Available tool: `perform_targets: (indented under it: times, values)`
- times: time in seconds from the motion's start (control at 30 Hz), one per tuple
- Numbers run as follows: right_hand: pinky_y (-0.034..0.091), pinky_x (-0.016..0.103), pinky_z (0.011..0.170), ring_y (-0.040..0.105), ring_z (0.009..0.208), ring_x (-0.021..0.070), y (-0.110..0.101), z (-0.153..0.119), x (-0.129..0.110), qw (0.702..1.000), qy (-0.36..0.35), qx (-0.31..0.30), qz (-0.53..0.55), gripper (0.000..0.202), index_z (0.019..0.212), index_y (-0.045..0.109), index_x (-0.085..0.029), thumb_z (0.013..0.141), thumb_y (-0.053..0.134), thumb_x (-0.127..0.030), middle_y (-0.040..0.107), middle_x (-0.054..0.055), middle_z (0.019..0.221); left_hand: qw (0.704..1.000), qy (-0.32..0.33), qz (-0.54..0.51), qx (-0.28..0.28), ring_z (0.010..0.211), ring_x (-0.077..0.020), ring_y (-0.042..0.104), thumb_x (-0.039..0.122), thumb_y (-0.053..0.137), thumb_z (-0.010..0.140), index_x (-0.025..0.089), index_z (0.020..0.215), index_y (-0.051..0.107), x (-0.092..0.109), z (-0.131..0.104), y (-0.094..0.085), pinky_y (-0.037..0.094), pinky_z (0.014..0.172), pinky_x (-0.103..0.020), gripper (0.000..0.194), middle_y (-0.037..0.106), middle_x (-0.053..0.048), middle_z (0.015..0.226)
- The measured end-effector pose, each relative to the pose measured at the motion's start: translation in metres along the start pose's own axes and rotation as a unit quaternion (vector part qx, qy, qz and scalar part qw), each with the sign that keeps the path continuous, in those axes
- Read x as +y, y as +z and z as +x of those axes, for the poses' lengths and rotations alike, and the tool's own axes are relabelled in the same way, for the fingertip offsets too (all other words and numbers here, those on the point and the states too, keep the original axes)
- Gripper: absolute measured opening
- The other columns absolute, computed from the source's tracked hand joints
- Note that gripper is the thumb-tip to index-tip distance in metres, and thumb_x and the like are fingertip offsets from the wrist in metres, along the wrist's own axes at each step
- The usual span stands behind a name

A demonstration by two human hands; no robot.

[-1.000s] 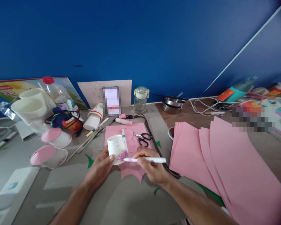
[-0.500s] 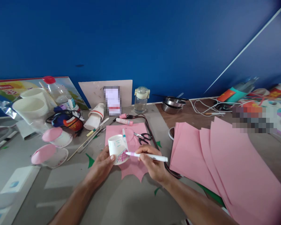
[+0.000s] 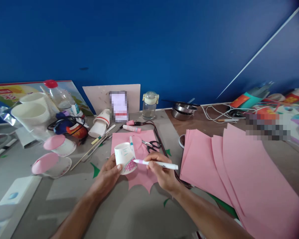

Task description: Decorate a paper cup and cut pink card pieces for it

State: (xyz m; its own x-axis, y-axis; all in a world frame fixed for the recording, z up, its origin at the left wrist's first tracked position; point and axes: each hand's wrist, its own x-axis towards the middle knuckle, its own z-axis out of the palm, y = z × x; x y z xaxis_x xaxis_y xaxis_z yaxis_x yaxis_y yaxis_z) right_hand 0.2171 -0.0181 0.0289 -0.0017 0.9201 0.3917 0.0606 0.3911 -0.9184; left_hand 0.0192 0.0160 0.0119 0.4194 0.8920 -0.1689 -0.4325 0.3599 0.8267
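My left hand (image 3: 111, 172) is closed around the side of a white paper cup (image 3: 121, 154), tilted a little above the table. Pink crosshatching covers the cup's lower right side, and short teal strokes mark it higher up. In my right hand (image 3: 161, 172) is a white marker (image 3: 164, 165) with a pink collar, its tip at the pink patch. Whether the tip touches the paper is hard to tell. Beneath the cup lies a pink paper sheet (image 3: 148, 134) with a scalloped lower edge. A second marker (image 3: 131, 142) with a teal band and black-handled scissors (image 3: 153, 145) rest on it.
Two cups with pink tops (image 3: 55, 142) lie at left, near stacked paper cups (image 3: 31, 114). A phone (image 3: 121, 106) leans on a board at the back beside a lidded jar (image 3: 150, 106). Pink sheets (image 3: 201, 156) spread over the right side. Green paper scraps (image 3: 95, 170) dot the table.
The marker and cup stay almost in place, with only a slight shift at the marker's tip. The whole view has drifted slightly.
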Motion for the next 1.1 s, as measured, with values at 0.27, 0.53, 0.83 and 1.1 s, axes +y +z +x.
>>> perform_targets:
  times: [0.27, 0.53, 0.83, 1.1]
  values:
    - [0.042, 0.026, 0.054, 0.053, 0.059, 0.0137, 0.0006, -0.0004, -0.0006, 1.0, -0.005, -0.009, -0.007, 0.018, 0.082, 0.065, -0.019, 0.088, 0.05, -0.028, 0.061, 0.001, 0.067, 1.0, 0.004, 0.002, -0.002, 0.114, -0.0336, 0.058, 0.034, 0.076, 0.072, 0.018, 0.121, 0.061, -0.002, 0.0004, -0.0035, 0.043, 0.096, -0.043, 0.054, 0.067, -0.014, 0.119]
    - [0.043, 0.026, 0.058, 0.054, 0.061, 0.0138, 0.0014, -0.0026, 0.0002, 0.999, -0.012, -0.022, -0.022, 0.017, 0.083, 0.066, -0.019, 0.089, 0.051, -0.026, 0.061, 0.001, 0.068, 1.0, 0.013, 0.007, -0.009, 0.11, -0.031, 0.06, 0.035, 0.075, 0.073, 0.019, 0.121, 0.061, -0.0024, 0.0006, -0.0027, 0.044, 0.094, -0.041, 0.053, 0.068, -0.013, 0.116]
    - [0.041, 0.028, 0.057, 0.051, 0.059, 0.0142, -0.0009, -0.0008, 0.0021, 0.999, -0.022, -0.025, -0.023, 0.019, 0.081, 0.065, -0.019, 0.089, 0.049, -0.028, 0.057, 0.001, 0.064, 1.0, 0.01, -0.002, 0.003, 0.112, -0.0327, 0.059, 0.034, 0.076, 0.072, 0.017, 0.124, 0.06, -0.0039, 0.0005, -0.0051, 0.044, 0.094, -0.042, 0.056, 0.068, -0.014, 0.115]
    - [0.041, 0.028, 0.055, 0.051, 0.058, 0.0145, -0.002, 0.0006, 0.0019, 1.0, -0.003, -0.02, -0.017, 0.023, 0.077, 0.064, -0.02, 0.09, 0.05, -0.033, 0.057, 0.0, 0.062, 1.0, 0.001, 0.005, 0.002, 0.103, -0.0302, 0.063, 0.038, 0.077, 0.07, 0.018, 0.123, 0.061, 0.0006, -0.0002, -0.0022, 0.047, 0.086, -0.037, 0.059, 0.072, -0.012, 0.108]
